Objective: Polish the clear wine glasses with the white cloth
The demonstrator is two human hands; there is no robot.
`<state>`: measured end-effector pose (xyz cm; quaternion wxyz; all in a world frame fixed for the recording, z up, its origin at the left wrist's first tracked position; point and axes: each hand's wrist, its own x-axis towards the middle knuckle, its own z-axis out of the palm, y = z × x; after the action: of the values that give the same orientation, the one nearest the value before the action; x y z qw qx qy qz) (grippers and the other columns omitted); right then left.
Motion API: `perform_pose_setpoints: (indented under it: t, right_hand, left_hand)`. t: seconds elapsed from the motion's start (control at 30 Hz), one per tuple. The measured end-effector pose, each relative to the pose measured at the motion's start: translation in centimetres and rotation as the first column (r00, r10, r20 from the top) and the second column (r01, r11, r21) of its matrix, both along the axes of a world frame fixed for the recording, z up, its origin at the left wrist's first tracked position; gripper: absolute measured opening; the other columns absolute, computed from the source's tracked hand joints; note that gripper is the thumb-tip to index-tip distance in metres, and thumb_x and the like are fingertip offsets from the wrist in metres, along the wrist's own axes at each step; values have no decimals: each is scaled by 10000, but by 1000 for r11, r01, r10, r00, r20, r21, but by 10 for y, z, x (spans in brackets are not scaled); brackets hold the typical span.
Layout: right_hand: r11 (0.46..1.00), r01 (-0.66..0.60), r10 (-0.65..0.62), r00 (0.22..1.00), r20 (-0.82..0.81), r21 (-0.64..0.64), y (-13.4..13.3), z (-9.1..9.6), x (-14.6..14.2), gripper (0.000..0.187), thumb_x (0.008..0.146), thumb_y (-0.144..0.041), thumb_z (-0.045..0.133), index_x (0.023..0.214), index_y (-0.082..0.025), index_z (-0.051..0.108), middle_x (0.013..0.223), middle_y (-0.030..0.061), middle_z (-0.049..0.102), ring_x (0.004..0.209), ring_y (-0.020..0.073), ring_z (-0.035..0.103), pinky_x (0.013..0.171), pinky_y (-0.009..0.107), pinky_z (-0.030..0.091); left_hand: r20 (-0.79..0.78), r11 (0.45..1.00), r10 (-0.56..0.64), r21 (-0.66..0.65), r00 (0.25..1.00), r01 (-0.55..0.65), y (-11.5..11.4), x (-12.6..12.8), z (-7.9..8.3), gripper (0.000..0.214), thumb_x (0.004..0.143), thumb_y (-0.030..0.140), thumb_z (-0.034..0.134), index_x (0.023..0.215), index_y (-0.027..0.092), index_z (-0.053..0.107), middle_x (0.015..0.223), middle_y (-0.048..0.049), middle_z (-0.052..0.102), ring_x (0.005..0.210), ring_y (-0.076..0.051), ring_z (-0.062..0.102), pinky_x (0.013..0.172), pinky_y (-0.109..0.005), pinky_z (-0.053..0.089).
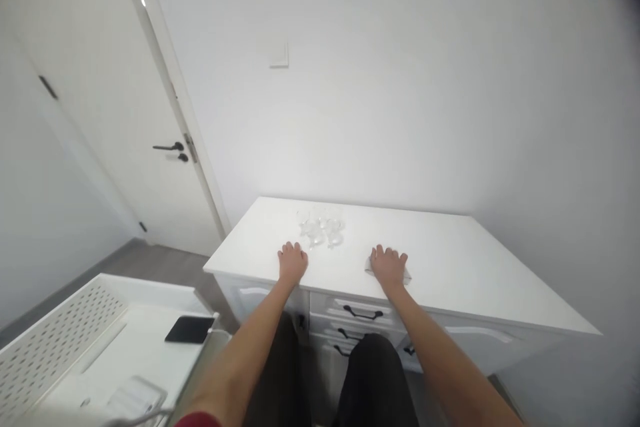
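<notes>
On the white cabinet top (pixel 440 240), my left hand (pixel 293 261) rests near the front edge, palm down with its fingers a little apart, and nothing shows in it. My right hand (pixel 389 267) lies over a flat pale piece with thin grey edges (pixel 407 276), its fingers bent over the far side. Most of that piece is covered by the hand, so its kind is unclear. Several small clear, glass-like pieces (pixel 320 230) are grouped beyond my left hand, apart from it; their exact shape is hard to make out.
At the lower left stands a white desk (pixel 145 320) with a perforated side panel (pixel 75 327); a black phone (pixel 190 329) and a white charger (pixel 137 397) lie on it. Drawers with black handles (pixel 363 312) face my knees. A wall rises behind the cabinet, with a door (pixel 125 113) at left.
</notes>
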<state>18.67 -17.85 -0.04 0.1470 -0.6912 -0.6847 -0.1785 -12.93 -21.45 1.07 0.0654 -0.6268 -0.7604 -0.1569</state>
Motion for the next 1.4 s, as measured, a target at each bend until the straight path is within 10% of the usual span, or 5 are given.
perform_pose_setpoints:
  t: [0.43, 0.57, 0.77, 1.13, 1.4]
  right_hand:
    - [958, -272, 282, 948, -144, 86, -20, -11, 13, 201, 1057, -255, 428, 1028, -177, 611, 814, 78, 703, 842, 253, 636, 1126, 433, 297]
    - [927, -367, 375, 907, -195, 74, -19, -12, 13, 297, 1050, -195, 382, 1254, -169, 596, 1151, 141, 733, 1106, 265, 624, 1157, 416, 299]
    - [998, -61, 58, 989, -137, -20, -18, -5, 10, 242, 1067, -256, 436, 1206, -136, 593, 1164, 197, 689, 1131, 324, 611, 914, 405, 395]
    - [994, -58, 46, 991, -125, -97, -12, -12, 10, 313, 1149, -255, 309, 1257, -124, 572, 1003, 154, 741, 936, 252, 694, 842, 376, 380]
    - [998, -68, 68, 992, -104, -2, -23, 0, 5, 286, 1120, -311, 409, 1139, -185, 664, 1082, 154, 705, 1122, 329, 580, 924, 438, 339]
  left_hand:
    - [292, 945, -68, 325, 954, -32, -14, 3, 7, 172, 997, 195, 455, 936, 178, 615, 986, -116, 616, 974, -273, 580, 847, -363, 416]
    - [803, 936, -254, 345, 538, -73, -32, 36, 20, 189, 962, 285, 530, 780, 232, 522, 711, 11, 497, 738, -192, 508, 734, -303, 366]
    - [951, 967, -243, 223, 190, 121, -28, 96, 26, 280, 885, 472, 664, 974, 219, 586, 694, 13, 649, 622, -151, 588, 615, -253, 442]
    - [924, 979, -130, 176, -360, 100, 4, 124, 23, 1079, 874, 482, 861, 1605, 303, 88, 1156, -149, 771, 936, -211, 782, 772, -324, 639]
    - [767, 967, -177, 251, -617, 35, 34, 133, 29, 712, 1042, 626, 554, 1600, 300, 255, 1449, -211, 656, 1231, -259, 745, 1041, -463, 616]
